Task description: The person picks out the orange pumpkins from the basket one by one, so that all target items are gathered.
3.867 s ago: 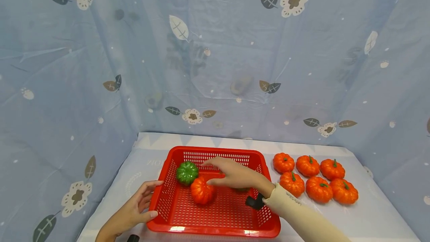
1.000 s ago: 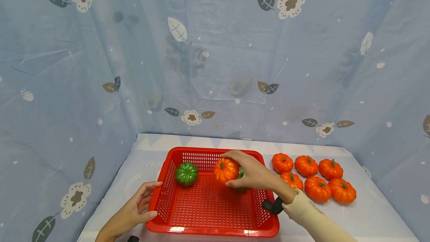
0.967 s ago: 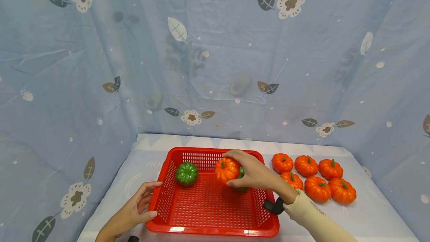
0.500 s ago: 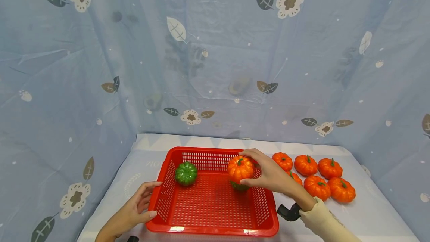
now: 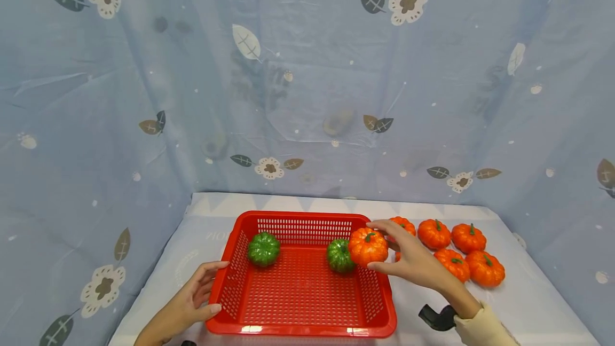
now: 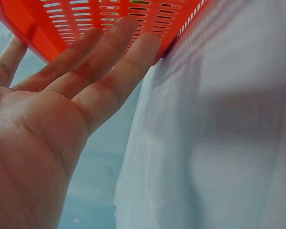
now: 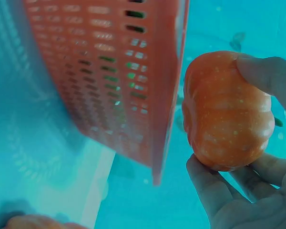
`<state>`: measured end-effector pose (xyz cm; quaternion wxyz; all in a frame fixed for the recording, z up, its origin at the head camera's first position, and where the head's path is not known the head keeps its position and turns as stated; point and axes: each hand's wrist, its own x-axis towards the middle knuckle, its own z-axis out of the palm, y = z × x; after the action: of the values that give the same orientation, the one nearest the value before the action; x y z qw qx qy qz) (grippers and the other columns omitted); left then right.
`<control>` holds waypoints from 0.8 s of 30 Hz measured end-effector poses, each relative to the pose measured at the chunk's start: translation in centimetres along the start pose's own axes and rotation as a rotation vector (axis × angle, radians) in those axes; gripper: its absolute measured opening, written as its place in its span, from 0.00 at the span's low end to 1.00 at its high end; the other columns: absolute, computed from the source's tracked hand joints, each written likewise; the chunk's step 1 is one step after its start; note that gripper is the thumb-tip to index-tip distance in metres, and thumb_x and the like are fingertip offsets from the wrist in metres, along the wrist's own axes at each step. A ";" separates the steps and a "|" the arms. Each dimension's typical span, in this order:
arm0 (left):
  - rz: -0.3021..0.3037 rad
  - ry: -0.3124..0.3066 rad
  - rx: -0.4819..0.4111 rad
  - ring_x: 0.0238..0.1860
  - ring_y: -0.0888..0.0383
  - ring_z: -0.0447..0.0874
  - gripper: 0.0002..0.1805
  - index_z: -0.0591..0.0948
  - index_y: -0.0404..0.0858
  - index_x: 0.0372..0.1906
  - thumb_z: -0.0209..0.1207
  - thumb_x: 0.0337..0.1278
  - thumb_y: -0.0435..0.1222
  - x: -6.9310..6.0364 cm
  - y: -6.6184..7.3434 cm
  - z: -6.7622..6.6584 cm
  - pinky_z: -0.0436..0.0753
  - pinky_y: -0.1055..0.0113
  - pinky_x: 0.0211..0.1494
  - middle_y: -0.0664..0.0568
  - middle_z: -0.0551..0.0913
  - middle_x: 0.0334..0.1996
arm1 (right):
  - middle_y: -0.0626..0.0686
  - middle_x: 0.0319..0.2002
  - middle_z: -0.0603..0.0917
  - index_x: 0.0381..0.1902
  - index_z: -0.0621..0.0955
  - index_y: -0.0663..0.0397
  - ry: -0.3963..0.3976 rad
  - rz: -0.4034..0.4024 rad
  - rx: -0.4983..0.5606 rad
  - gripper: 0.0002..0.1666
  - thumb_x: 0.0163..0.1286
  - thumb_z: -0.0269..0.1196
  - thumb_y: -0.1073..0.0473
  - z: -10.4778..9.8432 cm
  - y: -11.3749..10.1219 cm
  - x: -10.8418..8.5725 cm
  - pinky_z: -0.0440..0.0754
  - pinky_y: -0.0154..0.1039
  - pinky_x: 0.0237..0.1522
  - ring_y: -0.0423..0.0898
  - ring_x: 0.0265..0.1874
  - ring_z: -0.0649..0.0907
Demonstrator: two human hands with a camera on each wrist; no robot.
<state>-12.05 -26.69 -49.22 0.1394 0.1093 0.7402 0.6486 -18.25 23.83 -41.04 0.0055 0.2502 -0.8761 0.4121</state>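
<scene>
In the head view my right hand (image 5: 415,260) grips a small orange pumpkin (image 5: 368,247) at the right rim of a red plastic basket (image 5: 300,330). The right wrist view has thumb and fingers on opposite sides of the pumpkin (image 7: 229,112), held up beside the basket's wall (image 7: 109,71). My left hand (image 5: 189,300) rests against the basket's left side. In the left wrist view its fingers (image 6: 112,81) lie fairly straight along the slotted wall. Two green pumpkins sit in the basket, one at the left (image 5: 263,249), the other near the right wall (image 5: 340,256).
Several orange pumpkins stand in two rows on the table right of the basket, among them a back-row one (image 5: 434,234) and a front-row one (image 5: 486,269). My right hand partly covers those nearest the basket. A patterned blue curtain (image 5: 307,95) surrounds the table.
My right hand reached for the orange pumpkin in the basket, gripped it, lifted it and carried it right to the rim. The right green pumpkin came into view. My left hand stayed put.
</scene>
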 end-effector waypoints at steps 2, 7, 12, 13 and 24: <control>0.001 0.001 0.002 0.67 0.45 0.72 0.39 0.59 0.44 0.76 0.63 0.64 0.30 -0.1 0.0 0.0 0.82 0.63 0.59 0.34 0.59 0.73 | 0.49 0.69 0.73 0.72 0.72 0.44 0.023 0.004 -0.007 0.49 0.57 0.78 0.39 -0.3 0.4 -0.6 0.80 0.56 0.60 0.54 0.63 0.78; -0.003 -0.005 -0.002 0.68 0.43 0.70 0.39 0.59 0.45 0.76 0.62 0.65 0.29 -0.1 0.0 0.1 0.81 0.65 0.60 0.34 0.59 0.74 | 0.50 0.70 0.71 0.72 0.72 0.37 0.079 0.030 -0.022 0.47 0.57 0.78 0.40 -0.9 1.4 -2.3 0.82 0.57 0.57 0.57 0.65 0.76; 0.000 0.000 -0.003 0.68 0.41 0.70 0.39 0.59 0.43 0.76 0.63 0.65 0.30 -0.1 -0.1 0.1 0.82 0.63 0.60 0.33 0.58 0.74 | 0.46 0.70 0.71 0.72 0.72 0.34 0.116 0.074 -0.042 0.46 0.58 0.77 0.40 -1.6 2.4 -4.0 0.82 0.56 0.58 0.56 0.67 0.73; 0.001 0.003 -0.004 0.68 0.42 0.70 0.39 0.59 0.43 0.76 0.63 0.65 0.30 -0.1 -0.1 0.1 0.83 0.62 0.60 0.33 0.58 0.74 | 0.46 0.70 0.71 0.72 0.72 0.35 0.122 0.083 -0.044 0.46 0.58 0.77 0.40 -1.7 2.6 -4.3 0.82 0.54 0.58 0.56 0.67 0.73; 0.017 0.015 0.002 0.65 0.50 0.75 0.39 0.58 0.42 0.75 0.64 0.64 0.31 -0.1 -0.2 0.1 0.84 0.60 0.59 0.33 0.59 0.73 | 0.47 0.68 0.73 0.71 0.73 0.39 0.192 0.144 -0.080 0.46 0.57 0.78 0.42 -2.3 4.1 -7.2 0.84 0.46 0.54 0.50 0.62 0.78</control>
<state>-11.89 -26.69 -49.40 0.1283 0.1110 0.7409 0.6499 -14.19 30.87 -44.03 0.0696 0.1456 -0.9029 0.3983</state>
